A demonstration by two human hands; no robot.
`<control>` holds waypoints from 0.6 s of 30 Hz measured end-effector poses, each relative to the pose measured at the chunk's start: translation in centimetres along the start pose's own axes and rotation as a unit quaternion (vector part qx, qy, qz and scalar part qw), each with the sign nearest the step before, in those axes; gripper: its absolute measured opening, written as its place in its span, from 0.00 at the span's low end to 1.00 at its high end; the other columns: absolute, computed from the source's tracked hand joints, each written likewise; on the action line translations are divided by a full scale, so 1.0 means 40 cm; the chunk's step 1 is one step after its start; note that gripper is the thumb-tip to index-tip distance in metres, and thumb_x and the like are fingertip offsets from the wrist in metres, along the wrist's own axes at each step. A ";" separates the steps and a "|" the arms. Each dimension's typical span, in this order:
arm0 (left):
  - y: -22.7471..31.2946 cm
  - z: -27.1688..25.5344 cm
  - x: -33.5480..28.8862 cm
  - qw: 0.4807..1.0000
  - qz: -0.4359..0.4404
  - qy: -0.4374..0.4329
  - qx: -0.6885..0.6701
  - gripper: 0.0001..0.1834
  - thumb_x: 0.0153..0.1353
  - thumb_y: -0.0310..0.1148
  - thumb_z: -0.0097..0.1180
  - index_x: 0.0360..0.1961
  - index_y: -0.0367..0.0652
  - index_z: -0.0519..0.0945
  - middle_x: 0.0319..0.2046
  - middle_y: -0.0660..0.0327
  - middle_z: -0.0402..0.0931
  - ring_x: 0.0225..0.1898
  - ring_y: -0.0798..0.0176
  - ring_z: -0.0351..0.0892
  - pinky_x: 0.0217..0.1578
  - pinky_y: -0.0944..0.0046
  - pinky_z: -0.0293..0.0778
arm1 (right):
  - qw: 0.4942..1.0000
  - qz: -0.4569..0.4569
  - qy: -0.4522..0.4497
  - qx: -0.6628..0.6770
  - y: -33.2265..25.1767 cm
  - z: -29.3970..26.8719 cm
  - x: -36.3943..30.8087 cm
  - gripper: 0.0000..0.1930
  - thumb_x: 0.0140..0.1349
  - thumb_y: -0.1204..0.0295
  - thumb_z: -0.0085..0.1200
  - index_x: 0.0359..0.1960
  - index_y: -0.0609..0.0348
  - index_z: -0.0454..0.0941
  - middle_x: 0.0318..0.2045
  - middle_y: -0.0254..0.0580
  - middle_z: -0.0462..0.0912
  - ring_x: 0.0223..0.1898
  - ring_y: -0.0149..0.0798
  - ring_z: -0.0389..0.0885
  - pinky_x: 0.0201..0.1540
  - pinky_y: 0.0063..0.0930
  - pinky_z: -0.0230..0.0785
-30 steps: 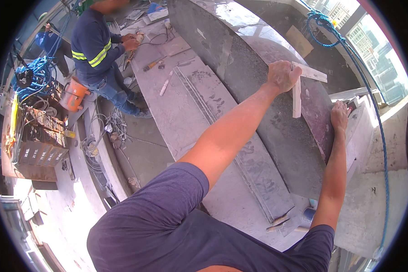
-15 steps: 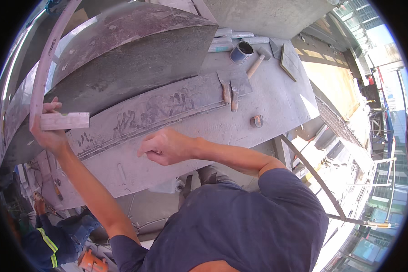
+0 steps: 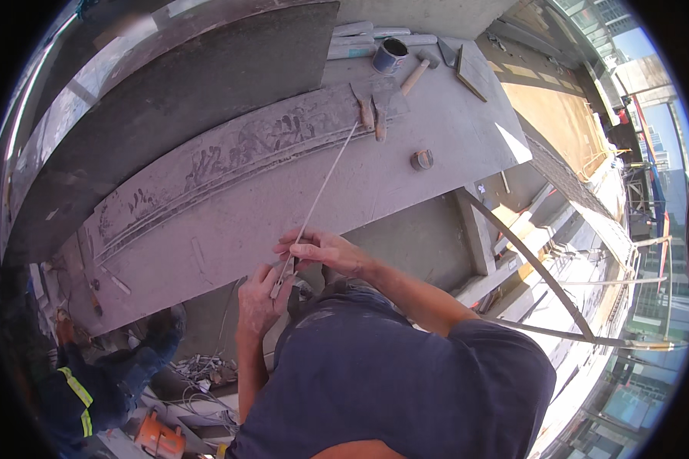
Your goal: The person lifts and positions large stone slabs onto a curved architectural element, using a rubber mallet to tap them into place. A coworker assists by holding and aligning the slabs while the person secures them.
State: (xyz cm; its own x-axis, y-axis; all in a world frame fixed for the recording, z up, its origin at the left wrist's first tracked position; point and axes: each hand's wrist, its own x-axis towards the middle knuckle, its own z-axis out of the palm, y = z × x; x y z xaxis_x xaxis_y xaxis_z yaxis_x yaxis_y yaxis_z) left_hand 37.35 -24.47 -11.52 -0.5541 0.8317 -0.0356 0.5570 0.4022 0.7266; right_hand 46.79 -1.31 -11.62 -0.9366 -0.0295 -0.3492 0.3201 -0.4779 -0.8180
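Observation:
In front of my body, both hands hold a try square, its long thin blade (image 3: 325,187) seen nearly edge-on and slanting up and away to the right. My left hand (image 3: 259,302) is closed around its lower end, where the short stock sits partly hidden by fingers. My right hand (image 3: 325,251) is closed on the lower part of the blade, thumb on top. The blade's far tip appears beside two wooden-handled scrapers (image 3: 366,115), which lie on the dusty grey slab (image 3: 421,195); whether it touches them I cannot tell. A long curved strip (image 3: 207,164) lies across the slab.
A large dark curved panel (image 3: 199,99) stands behind the strip. At the far right are a paint can (image 3: 390,56), a hammer (image 3: 416,76), several tubes (image 3: 351,50) and a small tin (image 3: 422,159). Another person (image 3: 92,382) works at lower left, by an orange tool (image 3: 159,436).
My left hand has brought the square down from the upper left to my body. My right hand has moved down to it and taken hold of the blade. The view has shifted slightly.

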 end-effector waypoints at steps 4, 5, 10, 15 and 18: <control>-0.016 0.013 -0.049 0.994 0.065 0.006 0.084 0.23 0.69 0.44 0.67 0.61 0.46 0.83 0.46 0.55 0.82 0.40 0.44 0.86 0.42 0.47 0.82 | 0.991 -0.005 0.090 0.102 0.125 0.032 -0.040 0.18 0.82 0.60 0.53 0.62 0.59 0.72 0.54 0.47 0.85 0.61 0.44 0.84 0.60 0.39 0.79; -0.018 0.007 -0.088 0.998 0.027 0.028 0.045 0.27 0.67 0.46 0.69 0.62 0.45 0.82 0.44 0.55 0.82 0.39 0.46 0.86 0.42 0.48 0.82 | 0.980 -0.026 0.129 0.147 0.151 0.027 -0.047 0.15 0.82 0.61 0.53 0.58 0.58 0.73 0.50 0.45 0.86 0.57 0.44 0.86 0.57 0.39 0.80; 0.033 -0.143 -0.298 0.942 -0.055 0.101 -0.315 0.47 0.52 0.51 0.79 0.69 0.34 0.78 0.31 0.59 0.79 0.33 0.58 0.83 0.40 0.55 0.80 | 0.934 -0.098 0.343 -0.002 0.211 -0.142 -0.112 0.13 0.81 0.61 0.55 0.52 0.57 0.75 0.40 0.38 0.83 0.41 0.35 0.88 0.42 0.30 0.83; 0.181 -0.218 -0.389 0.721 0.309 0.165 -0.598 0.52 0.48 0.54 0.84 0.65 0.25 0.79 0.32 0.57 0.83 0.24 0.65 0.75 0.32 0.62 0.75 | 0.847 -0.086 0.507 -0.131 0.282 -0.454 -0.169 0.22 0.77 0.54 0.61 0.51 0.63 0.74 0.38 0.36 0.77 0.34 0.29 0.78 0.36 0.26 0.83; 0.317 -0.277 -0.421 0.708 0.337 0.152 -0.602 0.34 0.61 0.56 0.74 0.58 0.42 0.83 0.29 0.61 0.78 0.21 0.64 0.73 0.31 0.59 0.75 | 0.843 -0.040 0.520 -0.128 0.293 -0.506 -0.155 0.23 0.76 0.53 0.61 0.51 0.65 0.77 0.38 0.41 0.81 0.33 0.33 0.82 0.32 0.27 0.82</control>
State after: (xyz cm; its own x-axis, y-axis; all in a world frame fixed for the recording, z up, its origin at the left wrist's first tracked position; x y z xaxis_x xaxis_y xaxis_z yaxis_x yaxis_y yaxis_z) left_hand 46.89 -37.60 5.92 -0.6223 0.4853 0.6141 -0.0715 -0.8165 0.5728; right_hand 59.25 11.06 -28.29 -0.3670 0.8443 -0.3905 0.4068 -0.2319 -0.8836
